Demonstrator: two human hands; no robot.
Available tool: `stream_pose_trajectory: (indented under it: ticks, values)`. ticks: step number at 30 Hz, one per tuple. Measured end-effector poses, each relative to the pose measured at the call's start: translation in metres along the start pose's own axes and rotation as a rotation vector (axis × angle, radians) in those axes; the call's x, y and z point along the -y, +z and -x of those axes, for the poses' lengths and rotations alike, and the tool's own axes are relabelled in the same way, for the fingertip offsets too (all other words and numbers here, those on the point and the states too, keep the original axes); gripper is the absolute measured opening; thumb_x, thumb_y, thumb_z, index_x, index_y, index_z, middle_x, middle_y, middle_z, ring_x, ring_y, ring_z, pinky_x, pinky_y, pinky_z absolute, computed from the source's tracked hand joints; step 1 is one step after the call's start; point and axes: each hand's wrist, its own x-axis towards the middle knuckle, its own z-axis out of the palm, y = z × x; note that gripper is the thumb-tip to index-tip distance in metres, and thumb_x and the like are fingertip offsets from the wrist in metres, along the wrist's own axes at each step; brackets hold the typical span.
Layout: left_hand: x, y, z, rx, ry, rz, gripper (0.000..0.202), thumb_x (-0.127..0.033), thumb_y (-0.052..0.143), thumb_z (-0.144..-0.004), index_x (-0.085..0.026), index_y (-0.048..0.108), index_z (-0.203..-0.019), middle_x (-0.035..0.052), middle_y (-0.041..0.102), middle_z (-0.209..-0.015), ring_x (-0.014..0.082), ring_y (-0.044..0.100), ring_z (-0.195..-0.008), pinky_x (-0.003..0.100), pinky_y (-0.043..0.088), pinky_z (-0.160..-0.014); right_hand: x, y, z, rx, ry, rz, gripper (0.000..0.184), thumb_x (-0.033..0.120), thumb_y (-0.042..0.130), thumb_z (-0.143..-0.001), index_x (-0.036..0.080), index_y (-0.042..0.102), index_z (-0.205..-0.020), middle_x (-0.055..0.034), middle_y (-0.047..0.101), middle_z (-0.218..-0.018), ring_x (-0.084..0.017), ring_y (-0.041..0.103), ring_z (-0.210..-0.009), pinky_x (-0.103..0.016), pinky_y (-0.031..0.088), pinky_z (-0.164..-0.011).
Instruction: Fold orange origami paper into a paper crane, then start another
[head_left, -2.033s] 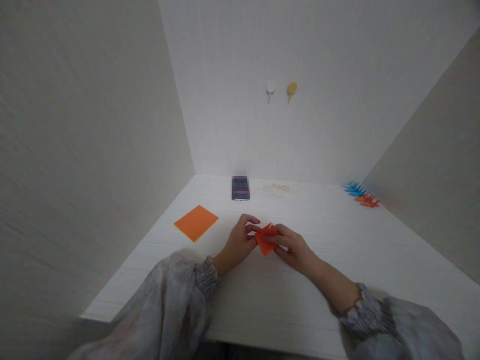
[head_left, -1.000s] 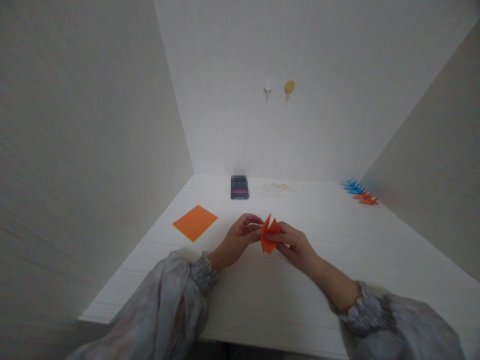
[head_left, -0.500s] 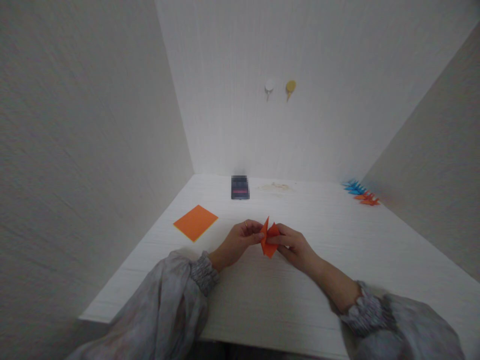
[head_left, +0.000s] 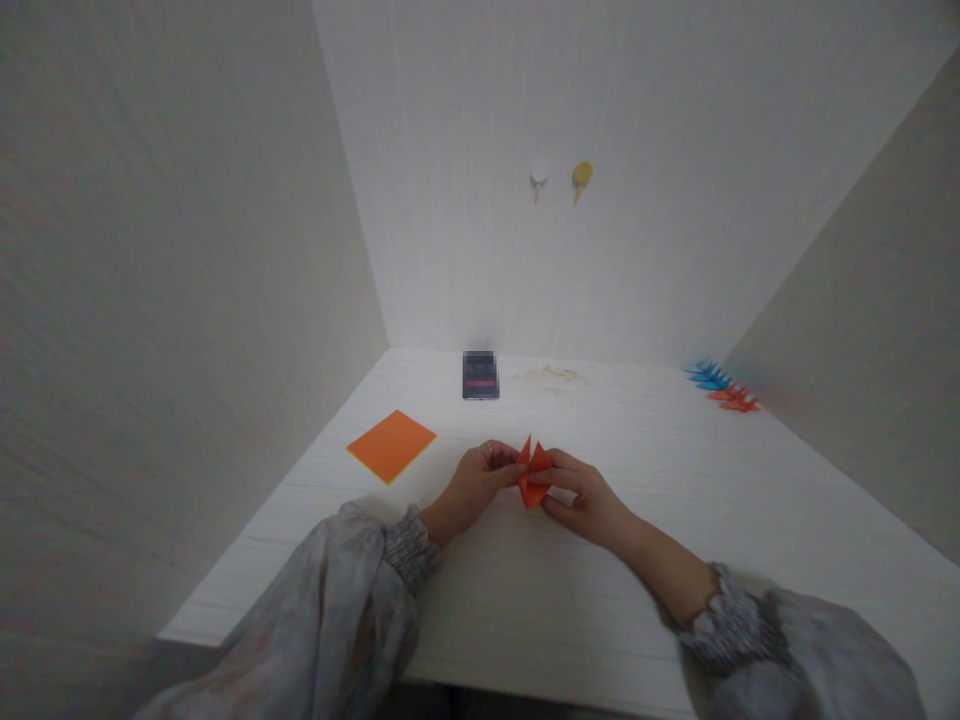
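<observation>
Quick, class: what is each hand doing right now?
Left hand: closed, pinching the folded orange paper by its left side.
Right hand: closed, holding the same paper by its right side.

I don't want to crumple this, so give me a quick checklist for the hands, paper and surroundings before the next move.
1. Left hand on the folded orange paper: ok, at its left side.
2. Right hand holding that paper: ok, at its right side.
3. Creases sharp: cannot tell, too small.
4. Flat orange paper apart from both hands: ok, it lies to their left.
5. Phone apart from both hands: ok; its screen is too blurred to read.
6. Blue and orange folded pieces apart from both hands: ok, at far right.
</observation>
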Motion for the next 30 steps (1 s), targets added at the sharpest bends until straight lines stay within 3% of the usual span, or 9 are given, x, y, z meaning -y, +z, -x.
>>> stream_pose_trajectory:
  ticks: [11, 15, 21, 30]
  values:
    - [0.004, 0.002, -0.004, -0.208, 0.131, -0.096, 0.021, -0.031, 0.061, -0.069, -0.013, 0.054, -0.078, 0.0029, 0.060, -0.075, 0.0136, 0.056, -0.070, 0.030, 0.044, -0.069, 0.009, 0.010, -0.007, -0.190, 0.097, 0.125, 0.017, 0.021, 0.060, -0.070, 0.021, 0.056, -0.086, -0.0086, 0.048, -0.111, -0.021, 0.049, -0.103, -0.036, 0.041, -0.088]
    - [0.002, 0.007, -0.004, -0.212, 0.149, 0.010, 0.020, -0.030, 0.060, -0.071, -0.014, 0.050, -0.077, 0.0020, 0.061, -0.075, 0.0126, 0.058, -0.071, 0.032, 0.045, -0.074, 0.011, 0.012, -0.009, -0.227, 0.158, 0.132, 0.010, 0.016, 0.053, -0.074, 0.021, 0.056, -0.082, -0.0086, 0.048, -0.111, -0.020, 0.052, -0.101, -0.035, 0.042, -0.088]
    - [-0.002, 0.010, -0.002, -0.161, 0.107, 0.193, 0.022, -0.027, 0.063, -0.070, -0.015, 0.046, -0.077, 0.0025, 0.064, -0.081, 0.0128, 0.060, -0.079, 0.036, 0.045, -0.084, 0.006, 0.010, -0.009, -0.271, 0.176, 0.138, 0.015, 0.015, 0.051, -0.078, 0.022, 0.062, -0.084, -0.0069, 0.054, -0.110, -0.018, 0.056, -0.096, -0.034, 0.045, -0.085]
    - [-0.005, 0.010, -0.001, -0.189, 0.030, 0.308, 0.022, -0.022, 0.066, -0.067, -0.013, 0.047, -0.072, 0.0024, 0.062, -0.078, 0.0125, 0.061, -0.075, 0.037, 0.047, -0.083, 0.000, 0.009, -0.001, -0.339, 0.067, 0.386, 0.021, 0.015, 0.050, -0.080, 0.023, 0.062, -0.094, -0.0077, 0.061, -0.099, -0.020, 0.057, -0.090, -0.036, 0.049, -0.076]
